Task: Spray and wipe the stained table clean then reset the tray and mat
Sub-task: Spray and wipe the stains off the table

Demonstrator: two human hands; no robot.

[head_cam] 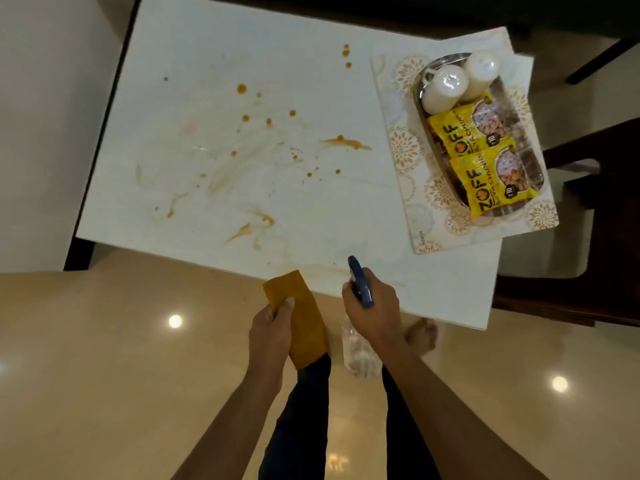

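The white table carries orange-brown stains as drops and smears across its middle and near side. My left hand grips a folded mustard cloth just off the table's near edge. My right hand holds a clear spray bottle by its blue trigger head, nozzle pointing over the near edge. At the right end lies a patterned mat with a steel tray on it, holding two white cups and two yellow snack packets.
Dark chairs stand along the right side of the table. A glossy beige floor lies below me, with my legs and a bare foot near the table's corner. A white wall runs along the left.
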